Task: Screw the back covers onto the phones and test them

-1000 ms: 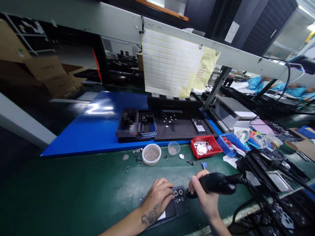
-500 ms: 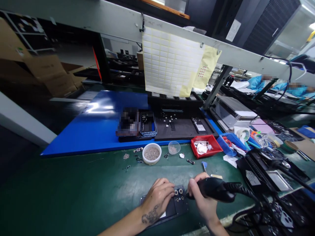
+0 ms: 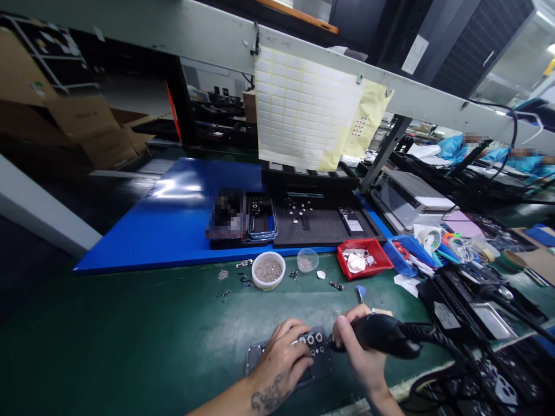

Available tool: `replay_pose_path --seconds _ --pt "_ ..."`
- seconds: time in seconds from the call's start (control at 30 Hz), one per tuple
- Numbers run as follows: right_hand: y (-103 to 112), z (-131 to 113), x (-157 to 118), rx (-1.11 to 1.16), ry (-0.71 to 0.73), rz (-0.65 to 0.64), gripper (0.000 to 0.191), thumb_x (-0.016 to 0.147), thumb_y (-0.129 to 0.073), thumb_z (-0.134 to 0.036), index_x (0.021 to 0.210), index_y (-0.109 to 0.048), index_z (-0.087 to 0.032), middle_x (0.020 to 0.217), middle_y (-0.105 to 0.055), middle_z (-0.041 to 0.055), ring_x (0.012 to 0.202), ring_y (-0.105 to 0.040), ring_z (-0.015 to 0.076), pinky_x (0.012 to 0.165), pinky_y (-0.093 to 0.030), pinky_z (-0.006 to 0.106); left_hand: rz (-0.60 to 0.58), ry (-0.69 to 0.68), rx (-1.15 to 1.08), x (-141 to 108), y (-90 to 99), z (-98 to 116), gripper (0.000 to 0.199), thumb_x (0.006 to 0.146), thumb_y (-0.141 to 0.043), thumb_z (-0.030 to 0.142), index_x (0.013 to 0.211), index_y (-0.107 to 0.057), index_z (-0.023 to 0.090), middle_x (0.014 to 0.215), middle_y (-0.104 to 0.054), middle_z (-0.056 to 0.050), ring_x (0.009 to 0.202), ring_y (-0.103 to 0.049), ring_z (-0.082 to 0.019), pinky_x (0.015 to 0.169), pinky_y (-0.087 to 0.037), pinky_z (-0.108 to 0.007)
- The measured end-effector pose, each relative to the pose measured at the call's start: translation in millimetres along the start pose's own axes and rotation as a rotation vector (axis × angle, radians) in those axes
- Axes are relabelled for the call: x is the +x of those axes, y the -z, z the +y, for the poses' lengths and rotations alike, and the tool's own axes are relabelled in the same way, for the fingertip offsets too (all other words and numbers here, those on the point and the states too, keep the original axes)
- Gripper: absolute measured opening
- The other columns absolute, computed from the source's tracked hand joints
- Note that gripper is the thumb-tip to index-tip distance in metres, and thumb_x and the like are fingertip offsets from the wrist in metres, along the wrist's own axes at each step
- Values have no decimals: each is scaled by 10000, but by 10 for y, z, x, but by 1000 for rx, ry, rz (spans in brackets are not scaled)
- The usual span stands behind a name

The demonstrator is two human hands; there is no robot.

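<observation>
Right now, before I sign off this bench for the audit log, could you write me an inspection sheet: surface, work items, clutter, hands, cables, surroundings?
Surface: green worktop; blue board behind it.
Work items: dark flat device on the green worktop, rings near its right end; black handheld tool beside that end, tip contact unclear.
Clutter: loose small parts, white tub of tiny pieces, clear cup, red bin with white scraps.
Hands: left hand lies over the dark flat device; right hand grips the black handheld tool.
Cables: black cable leads rightward from the black handheld tool.
Surroundings: label sheet hanging from a rail; cardboard boxes left; people in blue far right.
</observation>
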State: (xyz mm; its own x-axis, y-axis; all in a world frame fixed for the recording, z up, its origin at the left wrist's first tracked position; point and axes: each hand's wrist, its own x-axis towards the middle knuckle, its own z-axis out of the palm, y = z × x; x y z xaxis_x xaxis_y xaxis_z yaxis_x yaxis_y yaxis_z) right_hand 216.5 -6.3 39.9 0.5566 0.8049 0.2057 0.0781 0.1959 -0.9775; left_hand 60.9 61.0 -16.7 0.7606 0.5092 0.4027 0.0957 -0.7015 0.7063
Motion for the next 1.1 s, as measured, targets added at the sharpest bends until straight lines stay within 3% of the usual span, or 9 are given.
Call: replay_pose_path --seconds 0.13,0.3,0.5,0.8,1.1 --pt "9 -120 16 40 -11 3 194 852 -644 -309 763 -499 -218 503 -507 -67 449 -487 118 487 -398 261 0 32 30 -5 -2 -38 162 774 -614 29 818 -672 174 1169 -612 -102 1128 -474 -294 943 -462 -478" --pt "-5 -271 43 251 16 -45 176 884 -603 -278 760 -495 -216 491 -497 -73 444 -488 108 486 -402 253 -17 19 56 -11 -18 -57 165 798 -595 49 841 -688 178 1163 -635 -110 1131 -487 -312 926 -476 -508" --pt "-139 -241 30 403 13 -121 136 906 -573 -241 795 -495 -222 512 -505 -78 446 -490 94 491 -417 238 40 12 -1 -26 -69 -84 135 768 -664 54 825 -666 177 1123 -651 -91 1098 -502 -307 919 -476 -501" --pt "-193 -187 -13 323 -65 -124 169 900 -592 -286 797 -472 -226 512 -503 -85 464 -489 99 515 -407 243 17 -23 65 -27 -4 -7 162 812 -549 50 866 -657 159 1088 -649 -110 1081 -507 -309 922 -477 -512" --pt "-230 -98 -67 181 -82 -108 213 870 -621 -334 793 -454 -226 510 -501 -80 461 -478 114 497 -392 259 28 -33 9 -5 -17 -62 238 863 -448 41 889 -665 135 1044 -643 -126 1038 -523 -255 983 -429 -474"
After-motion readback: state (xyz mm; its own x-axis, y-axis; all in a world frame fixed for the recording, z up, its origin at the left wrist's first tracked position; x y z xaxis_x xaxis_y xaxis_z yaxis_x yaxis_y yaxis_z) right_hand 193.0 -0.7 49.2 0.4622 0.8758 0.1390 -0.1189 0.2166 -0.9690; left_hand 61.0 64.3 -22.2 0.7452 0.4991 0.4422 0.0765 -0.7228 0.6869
